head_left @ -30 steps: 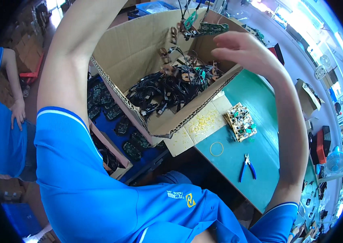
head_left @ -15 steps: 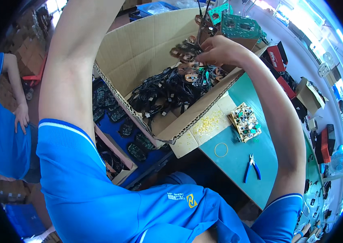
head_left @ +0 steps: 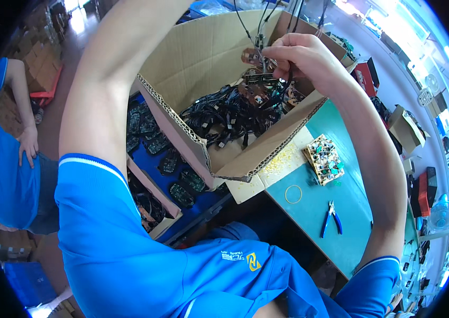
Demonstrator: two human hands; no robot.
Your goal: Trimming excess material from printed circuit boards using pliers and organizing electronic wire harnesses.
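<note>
My right hand is over the far right part of a large cardboard box, fingers curled and pinched round a black cable. By its fingertips hangs a small brown circuit board with thin wires running up out of the picture. Below, a heap of black cables fills the box floor, with more brown circuit boards among them. My left forearm reaches up past the top edge, so the left hand is out of sight.
On the green table lie blue-handled cutters, a rubber band and a stack of small circuit boards. Yellow bits cover a cardboard flap. Dark circuit boards sit left of the box. Another person stands at far left.
My right hand has moved slightly up and right, its fingers more curled. The green boards at the box's far corner no longer show there. My left forearm has shifted right; thin wires now hang from above.
</note>
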